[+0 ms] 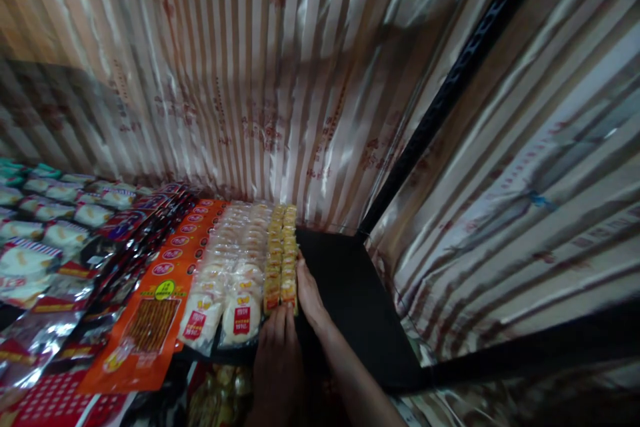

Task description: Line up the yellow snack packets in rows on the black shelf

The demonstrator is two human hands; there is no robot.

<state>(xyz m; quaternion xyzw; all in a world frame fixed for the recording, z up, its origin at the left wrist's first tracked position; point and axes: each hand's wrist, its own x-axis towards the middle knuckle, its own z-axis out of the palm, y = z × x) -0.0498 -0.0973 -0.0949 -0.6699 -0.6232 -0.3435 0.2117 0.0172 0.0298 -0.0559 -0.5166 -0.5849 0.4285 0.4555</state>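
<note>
Two rows of small yellow snack packs (281,257) stand in line on a black shelf. My left hand (280,340) rests against the front of these rows, its fingertips stretched onto the nearest packs. Along the right side of the rows lies my right hand (309,290), fingers straight and flat against the packs. Neither hand is wrapped around anything. Just left of the yellow rows are clear bags of round white crackers (242,313) with red labels, lined up in two columns.
Orange snack bags (155,320) overlap further left, then dark red packs and white-and-blue bags (30,267). Bare black shelf board (350,293) lies right of my hands. A black metal post (440,100) rises at the back corner, before striped plastic sheeting (280,80). More packs sit below.
</note>
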